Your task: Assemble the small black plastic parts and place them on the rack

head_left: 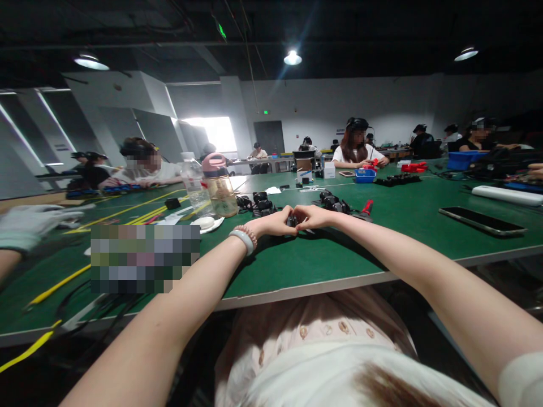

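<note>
Both my arms reach out over the green table [322, 263]. My left hand [274, 224] and my right hand [313, 216] meet at the middle, fingers curled round a small black part [291, 220] held between them. A white bracelet and a bead bracelet sit on my left wrist. Just beyond the hands lie rows of similar black parts [261, 204] and a second row [335, 202]. A red-handled tool [366, 208] lies to the right of my right hand.
A pink-lidded bottle [219, 186] and a clear bottle [193, 183] stand at the left. A phone [481, 220] lies at the right, a white bar [507, 195] behind it. A gloved hand [29, 226] reaches in from the left. Other people sit at the far side.
</note>
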The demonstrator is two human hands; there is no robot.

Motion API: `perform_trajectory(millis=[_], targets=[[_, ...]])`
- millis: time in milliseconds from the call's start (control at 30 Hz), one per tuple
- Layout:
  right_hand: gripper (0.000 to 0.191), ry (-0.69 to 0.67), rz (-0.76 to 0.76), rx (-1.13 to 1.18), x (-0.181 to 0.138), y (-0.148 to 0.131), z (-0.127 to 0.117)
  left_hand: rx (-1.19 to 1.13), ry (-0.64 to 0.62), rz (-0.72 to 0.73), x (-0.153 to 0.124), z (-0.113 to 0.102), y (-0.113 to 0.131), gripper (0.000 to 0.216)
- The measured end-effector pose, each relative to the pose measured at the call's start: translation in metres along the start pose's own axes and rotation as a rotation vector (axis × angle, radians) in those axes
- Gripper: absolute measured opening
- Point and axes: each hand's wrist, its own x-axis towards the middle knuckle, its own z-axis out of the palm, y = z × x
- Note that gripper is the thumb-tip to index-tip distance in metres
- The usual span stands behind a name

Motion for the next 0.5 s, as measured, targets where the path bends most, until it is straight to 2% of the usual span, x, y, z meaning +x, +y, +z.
perform_trajectory(millis=[500], targets=[[0.044, 0.025, -0.033, -0.078, -0.004, -0.0084, 0.0008, -0.038, 0.019, 0.035, 0.0015, 0.0019, -0.003, 0.069]])
